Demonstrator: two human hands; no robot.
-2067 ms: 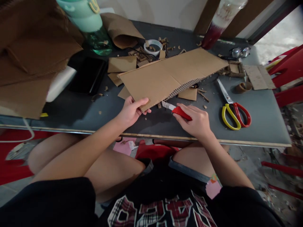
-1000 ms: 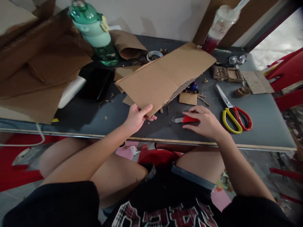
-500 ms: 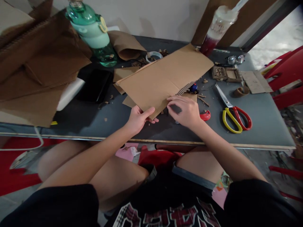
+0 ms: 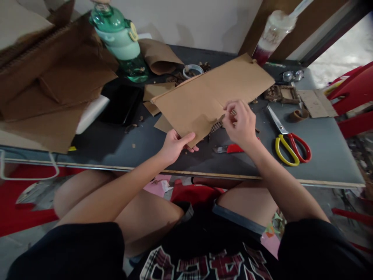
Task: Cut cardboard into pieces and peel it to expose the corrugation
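Note:
A long piece of brown cardboard (image 4: pixel 201 95) is held tilted above the desk, its corrugated ridges showing along part of the near edge. My left hand (image 4: pixel 175 147) grips its lower left corner, thumb on top and fingers beneath. At the near edge, my right hand (image 4: pixel 240 121) has thumb and fingertips pinched on the cardboard's torn top layer. Below the right hand lies a red utility knife (image 4: pixel 234 148), partly hidden by that hand. To the right rest scissors (image 4: pixel 284 134) with one yellow and one red handle.
A green water bottle (image 4: pixel 122 46) and large brown cardboard sheets (image 4: pixel 52 89) stand at the left. Near them lies a black phone (image 4: pixel 122 105). A drink cup (image 4: pixel 272 35), a tape roll (image 4: pixel 192 70), glasses (image 4: pixel 293 75) and small cardboard pieces (image 4: pixel 317 103) are farther back.
My right hand has moved right and up along the cardboard's near edge, peeling the layer there. More of the utility knife shows. My left hand keeps its grip on the corner.

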